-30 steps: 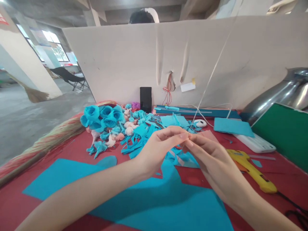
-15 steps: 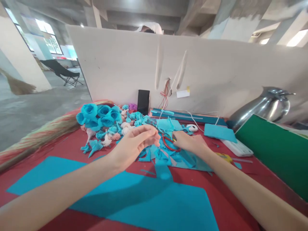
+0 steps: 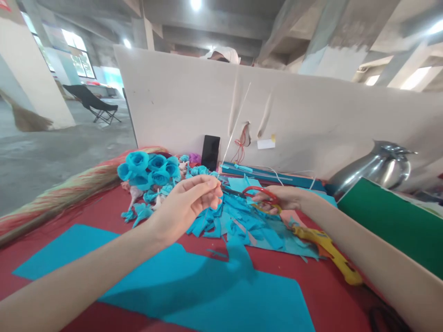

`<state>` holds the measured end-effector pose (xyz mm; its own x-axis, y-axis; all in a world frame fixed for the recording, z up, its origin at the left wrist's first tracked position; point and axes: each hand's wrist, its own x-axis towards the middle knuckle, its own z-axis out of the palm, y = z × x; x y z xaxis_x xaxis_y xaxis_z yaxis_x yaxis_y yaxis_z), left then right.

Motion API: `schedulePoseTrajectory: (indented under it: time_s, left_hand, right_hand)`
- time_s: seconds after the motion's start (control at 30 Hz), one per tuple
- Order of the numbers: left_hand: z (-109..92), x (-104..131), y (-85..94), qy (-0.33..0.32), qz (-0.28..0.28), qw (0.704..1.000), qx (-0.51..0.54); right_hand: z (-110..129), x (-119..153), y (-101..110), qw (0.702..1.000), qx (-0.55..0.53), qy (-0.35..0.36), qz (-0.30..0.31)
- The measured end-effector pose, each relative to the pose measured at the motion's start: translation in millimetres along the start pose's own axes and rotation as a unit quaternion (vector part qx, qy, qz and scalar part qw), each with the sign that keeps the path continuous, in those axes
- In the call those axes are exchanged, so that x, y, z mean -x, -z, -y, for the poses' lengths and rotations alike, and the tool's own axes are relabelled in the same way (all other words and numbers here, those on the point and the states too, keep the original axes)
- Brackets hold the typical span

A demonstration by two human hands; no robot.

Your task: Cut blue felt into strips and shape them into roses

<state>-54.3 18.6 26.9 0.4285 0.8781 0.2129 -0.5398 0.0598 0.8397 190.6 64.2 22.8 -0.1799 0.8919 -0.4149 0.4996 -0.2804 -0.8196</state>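
Note:
A thin white stick (image 3: 236,123) rises from the pinched fingertips of my left hand (image 3: 197,198). My right hand (image 3: 277,198) grips scissors (image 3: 258,191) with red and yellow handles, fingers in the loops. The dark blades point left, close to the left fingertips; whether they touch the stick cannot be made out. Below and behind the hands lies a heap of blue paper scraps (image 3: 238,221). A large blue sheet (image 3: 207,286) is spread in front, partly under my left forearm.
Blue paper roses (image 3: 148,168) lie at the left. A phone (image 3: 210,152) leans on the partition (image 3: 180,101). To the right are a yellow glue gun (image 3: 328,249), green board (image 3: 394,226) and steel jug (image 3: 374,166). Someone's head shows beyond the partition.
My right hand has lifted the scissors from the scraps and brought the blades to my left fingertips. The stick now stands more clearly upright, and the glue gun shows more fully.

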Motion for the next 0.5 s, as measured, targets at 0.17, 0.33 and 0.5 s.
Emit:
schedulePoseTrajectory:
  time_s: [0.17, 0.33, 0.5]
  left_hand:
    - [0.8, 0.0, 2.6, 0.001, -0.001, 1.0, 0.013]
    - [0.7, 1.9, -3.2, 0.012, -0.009, 1.0, 0.004]
    - [2.8, 3.2, -9.6, 0.028, -0.014, 0.999, -0.015]
  right_hand:
    - [9.7, 41.2, -6.2, 0.984, -0.171, 0.031, 0.04]
    - [1.5, 57.7, -19.3, 0.958, -0.275, 0.054, 0.062]
    - [-10.9, 48.4, -39.7, 0.916, -0.386, 0.101, 0.041]
